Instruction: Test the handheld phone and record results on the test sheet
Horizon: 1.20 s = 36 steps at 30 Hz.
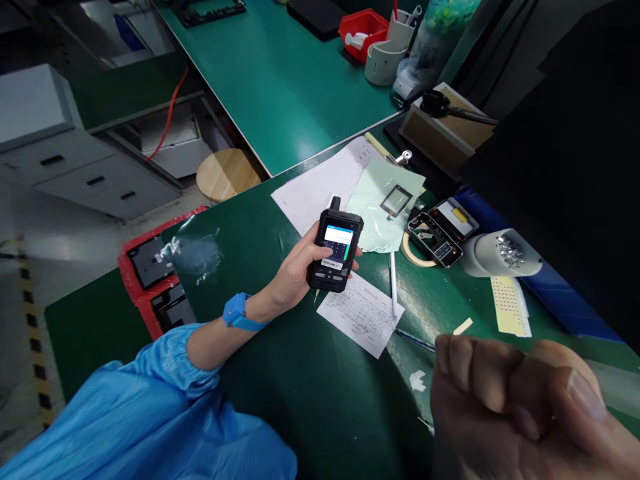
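Over the table [290, 380], the left hand [294, 275] holds a phone [336, 249], antenna [335, 203] and long axis forward, right hand [515, 400] fisted.

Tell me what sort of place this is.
Likely an electronics workshop: the left hand holds a handheld device with a lit screen; nearby are a framed panel on a pale sheet and an opened casing.

Black handheld device [327, 277], stubby antenna [335, 203], lit keypad screen [339, 241], in left fingers [318, 253]
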Motion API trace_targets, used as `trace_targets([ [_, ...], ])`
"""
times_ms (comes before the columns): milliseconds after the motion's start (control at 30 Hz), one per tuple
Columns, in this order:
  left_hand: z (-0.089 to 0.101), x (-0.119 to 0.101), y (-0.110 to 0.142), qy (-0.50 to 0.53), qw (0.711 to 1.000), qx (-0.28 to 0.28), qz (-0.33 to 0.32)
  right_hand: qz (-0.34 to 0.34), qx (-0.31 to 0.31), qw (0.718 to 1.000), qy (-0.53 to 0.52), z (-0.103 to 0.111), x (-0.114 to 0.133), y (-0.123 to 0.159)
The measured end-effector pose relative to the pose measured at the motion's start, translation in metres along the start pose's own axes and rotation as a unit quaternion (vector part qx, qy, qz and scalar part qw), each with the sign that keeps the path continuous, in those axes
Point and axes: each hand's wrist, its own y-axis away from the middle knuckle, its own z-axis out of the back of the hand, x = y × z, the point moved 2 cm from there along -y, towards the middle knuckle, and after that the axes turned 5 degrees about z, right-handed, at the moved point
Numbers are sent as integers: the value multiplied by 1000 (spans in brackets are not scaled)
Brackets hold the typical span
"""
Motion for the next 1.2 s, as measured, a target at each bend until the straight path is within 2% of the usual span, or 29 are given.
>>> trace_targets([
  [133, 2, 2, 0, 10, 1000, 21, -13, 16, 8, 1000, -5, 0, -4, -3],
  [233, 1, 4, 1, 15, 999, 51, -11, 20, -46, 998, 39, 1, -18, -5],
  [300, -1, 7, 3, 24, 996, 91, -4, 1, -63, 993, 99, -1, -32, -4],
  [400, -8, 13, 7, 30, 988, 150, 11, -34, -21, 985, 171, -7, -52, -1],
  [533, -15, 14, 15, 6, 983, 182, 21, -51, 13, 980, 191, -10, -67, 1],
  [800, -19, 8, 20, -56, 977, 199, 42, -57, 12, 976, 211, -8, -73, -1],
  [1067, -17, 9, 20, -58, 975, 208, 52, -70, -1, 974, 215, -9, -72, -1],
  [1200, -15, 10, 20, -47, 974, 218, 41, -75, 20, 975, 208, -9, -71, -1],
])
